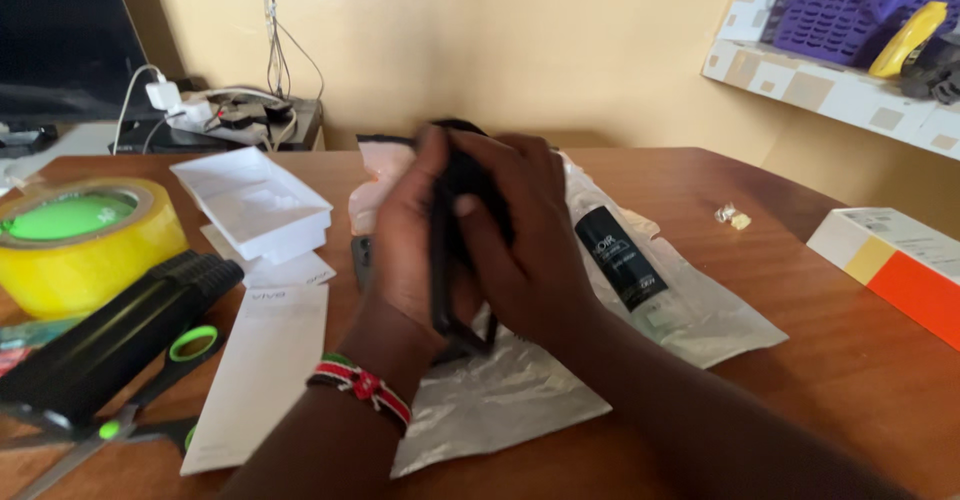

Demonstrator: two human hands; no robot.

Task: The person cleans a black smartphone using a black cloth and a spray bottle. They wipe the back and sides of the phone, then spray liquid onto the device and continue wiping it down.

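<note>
Both our hands are clamped on a black phone case [455, 250], held up over the counter [800, 360]. Left hand [405, 245] wraps its left edge, right hand [525, 245] covers the front; part of the case is hidden. Under them lies crinkled clear plastic wrap [500, 400] and a plastic pouch with a black label [625, 260]. Left of the left hand: white tray [255, 205], white paper sleeve [260, 370], green-handled scissors [150, 400], yellow tape roll [80, 245]. Far right: orange-and-white box [900, 265].
</note>
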